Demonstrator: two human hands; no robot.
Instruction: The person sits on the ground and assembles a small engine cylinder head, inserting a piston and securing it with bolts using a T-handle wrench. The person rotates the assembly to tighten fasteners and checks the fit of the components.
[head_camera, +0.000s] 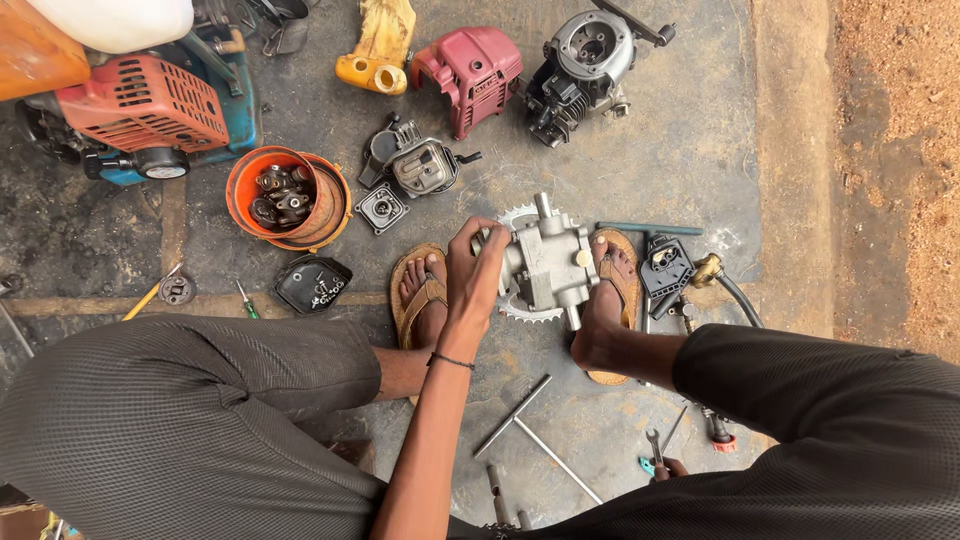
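From the head camera, the left hand grips the grey metal gearbox resting between both sandalled feet. The right hand (mostly hidden by the knee) pinches a small spanner. An orange tub of parts sits upper left on stained concrete floor; sandy ground lies on the right.

Stained grey concrete floor w/ raised curb, reddish dirt beyond, flat daylight.
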